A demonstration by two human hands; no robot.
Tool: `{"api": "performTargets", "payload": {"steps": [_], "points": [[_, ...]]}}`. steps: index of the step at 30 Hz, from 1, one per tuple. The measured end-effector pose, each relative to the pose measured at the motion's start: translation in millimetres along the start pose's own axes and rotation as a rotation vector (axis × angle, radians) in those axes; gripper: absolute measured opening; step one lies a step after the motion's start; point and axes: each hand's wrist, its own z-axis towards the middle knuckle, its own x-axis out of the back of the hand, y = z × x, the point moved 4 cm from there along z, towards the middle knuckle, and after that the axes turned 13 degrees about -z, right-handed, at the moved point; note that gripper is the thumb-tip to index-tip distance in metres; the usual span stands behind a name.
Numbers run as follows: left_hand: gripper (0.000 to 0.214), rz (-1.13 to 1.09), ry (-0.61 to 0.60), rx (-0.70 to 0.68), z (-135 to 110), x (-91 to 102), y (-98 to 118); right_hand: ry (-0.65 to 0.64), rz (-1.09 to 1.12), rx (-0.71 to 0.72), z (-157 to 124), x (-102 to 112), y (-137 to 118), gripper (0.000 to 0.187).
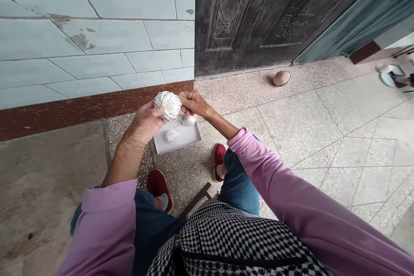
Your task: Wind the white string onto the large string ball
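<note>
My left hand (145, 124) is closed around the lower left side of a ball of white yarn (168, 105), its thumb lying across the front. At the ball's right side, my right hand (194, 103) has its fingers pinched together; what they grip, probably a bit of the strand, is too small to make out. Below the hands a shallow white box (190, 139) lies on the floor. Inside it are a small white yarn ball (170, 136) and another small ball (189, 120) near the far edge, with a loop of loose thread between them.
A tiled wall (136, 0) and a dark carved door (239, 17) stand in front. On the speckled floor (291, 116) a round tan object (281, 78) rests near the door. My red shoes (158, 185) flank the space below the box, with part of a wooden stool (197, 200) between my legs.
</note>
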Motion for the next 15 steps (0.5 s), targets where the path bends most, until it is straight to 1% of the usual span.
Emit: {"api": "performTargets", "payload": {"steps": [3, 6, 9, 12, 15], "points": [[0.055, 0.013, -0.045, 0.024, -2, -5.0, 1, -0.077, 0.06, -0.023, 4, -9, 10, 0.062], [0.055, 0.046, -0.057, 0.053, -4, -5.3, 2, -0.109, 0.065, -0.035, 6, -15, 17, 0.063], [0.057, 0.08, -0.075, 0.088, -5, -2.5, 3, -0.116, 0.022, -0.033, 6, -16, 17, 0.056], [0.063, 0.115, -0.083, 0.136, -7, 0.3, 6, -0.119, -0.032, -0.046, 4, -15, 14, 0.046], [0.064, 0.162, -0.077, 0.177, -8, 0.7, 8, -0.15, -0.097, -0.058, 1, -14, 10, 0.043]]}}
